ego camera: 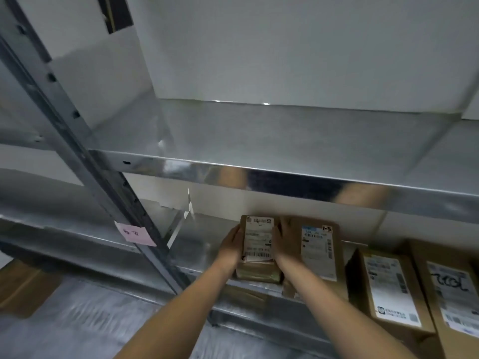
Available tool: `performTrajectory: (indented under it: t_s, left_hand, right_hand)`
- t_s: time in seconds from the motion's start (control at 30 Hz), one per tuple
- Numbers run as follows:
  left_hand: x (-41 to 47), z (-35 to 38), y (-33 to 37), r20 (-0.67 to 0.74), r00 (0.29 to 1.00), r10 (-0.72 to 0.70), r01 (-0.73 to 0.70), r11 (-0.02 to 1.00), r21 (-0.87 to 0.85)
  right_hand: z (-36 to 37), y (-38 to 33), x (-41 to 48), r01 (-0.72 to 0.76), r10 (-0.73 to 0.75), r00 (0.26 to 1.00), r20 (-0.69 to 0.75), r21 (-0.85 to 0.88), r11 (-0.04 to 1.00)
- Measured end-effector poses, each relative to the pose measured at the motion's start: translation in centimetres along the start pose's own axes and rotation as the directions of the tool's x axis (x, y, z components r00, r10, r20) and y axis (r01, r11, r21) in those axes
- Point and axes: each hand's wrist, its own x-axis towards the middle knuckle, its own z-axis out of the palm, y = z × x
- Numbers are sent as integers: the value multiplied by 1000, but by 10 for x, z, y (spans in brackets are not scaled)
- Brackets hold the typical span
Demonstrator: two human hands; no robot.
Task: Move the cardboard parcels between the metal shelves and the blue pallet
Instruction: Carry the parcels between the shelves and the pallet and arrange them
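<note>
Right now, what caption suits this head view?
Left hand and right hand hold a labelled parcel at a metal shelf.

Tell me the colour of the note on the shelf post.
The note is pale pink with dark scribbles; head view.
</note>
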Motion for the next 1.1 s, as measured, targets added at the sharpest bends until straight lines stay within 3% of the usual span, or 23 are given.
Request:
performTrajectory:
  t_s: [0.17,0.37,0.47,0.67,0.83,1.1]
  left_hand:
    - [1,-5,-16,36,999,-25,29,993,-113]
    - [-5,-15,-26,67,996,-66,77,979,-188]
    - [-22,-33,-26,92,993,-77,96,971,-218]
    - [-76,-72,-26,154,988,-11,53,961,-270]
    - [-130,-93,-41,274,957,99,-18,958,-285]
    - [-231,-34,-38,537,833,131,8,969,-248]
  right_hand:
    - [19,8,-2,-34,35,999,31,-37,999]
    - [27,-3,-9,-272,272,953,134,-21,962]
    - [32,-11,-35,-217,218,964,151,-26,976]
    - [44,-8,-116,-98,96,995,22,125,987]
    - [42,1,-192,-90,99,995,-30,232,969]
    - [-45,38,-297,-62,180,935,-307,359,931]
